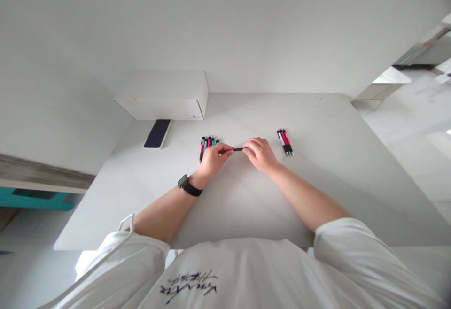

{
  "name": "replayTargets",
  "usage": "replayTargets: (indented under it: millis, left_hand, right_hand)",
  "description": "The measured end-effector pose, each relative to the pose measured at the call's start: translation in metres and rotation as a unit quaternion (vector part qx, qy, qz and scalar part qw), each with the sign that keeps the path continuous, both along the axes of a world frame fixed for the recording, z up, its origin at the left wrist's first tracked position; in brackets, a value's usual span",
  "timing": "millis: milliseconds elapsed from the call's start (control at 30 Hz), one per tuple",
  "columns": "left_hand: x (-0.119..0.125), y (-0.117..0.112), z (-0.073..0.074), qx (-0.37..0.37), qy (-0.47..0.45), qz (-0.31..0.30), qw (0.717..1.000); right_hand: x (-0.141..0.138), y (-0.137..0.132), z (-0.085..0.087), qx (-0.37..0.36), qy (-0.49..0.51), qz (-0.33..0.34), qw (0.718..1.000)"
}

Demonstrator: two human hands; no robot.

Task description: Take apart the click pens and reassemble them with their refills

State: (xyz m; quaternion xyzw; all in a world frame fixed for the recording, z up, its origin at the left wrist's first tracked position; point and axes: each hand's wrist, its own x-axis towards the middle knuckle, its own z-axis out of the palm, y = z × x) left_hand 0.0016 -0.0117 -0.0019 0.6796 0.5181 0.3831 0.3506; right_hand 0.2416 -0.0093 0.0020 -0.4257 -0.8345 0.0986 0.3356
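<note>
Between my two hands a pen (238,149) lies level, its dark middle showing and its ends hidden by my fingers. My left hand (215,156) pinches its left end between thumb and fingertips. On the other end, my right hand (261,154) has its thumb and fingers closed. Just behind my left hand is a group of several pens (203,145) in red, black and teal, partly covered by that hand. To the right of my right hand lie 3 pens (285,142) side by side, with black grips and red or white barrels.
A white box (160,109) stands against the wall at the back left of the white table (345,168). In front of it lies a phone (158,134), dark screen up. My left wrist wears a black watch (189,185).
</note>
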Motion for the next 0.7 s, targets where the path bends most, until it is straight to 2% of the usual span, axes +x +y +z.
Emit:
replayTargets:
  millis: [200, 567, 700]
  left_hand:
    - [-0.0002, 0.0004, -0.0011, -0.001, 0.001, -0.003, 1.0]
    - [0.0002, 0.0008, -0.0023, 0.012, 0.029, -0.016, 0.999]
    - [0.0011, 0.0, -0.0011, 0.052, 0.059, -0.054, 0.995]
  right_hand:
    - [-0.0001, -0.0005, 0.0007, 0.017, 0.007, 0.015, 1.0]
    - [0.001, 0.0001, 0.0029, 0.016, -0.032, -0.005, 0.999]
    - [0.0011, 0.001, 0.0009, 0.018, -0.052, -0.007, 0.998]
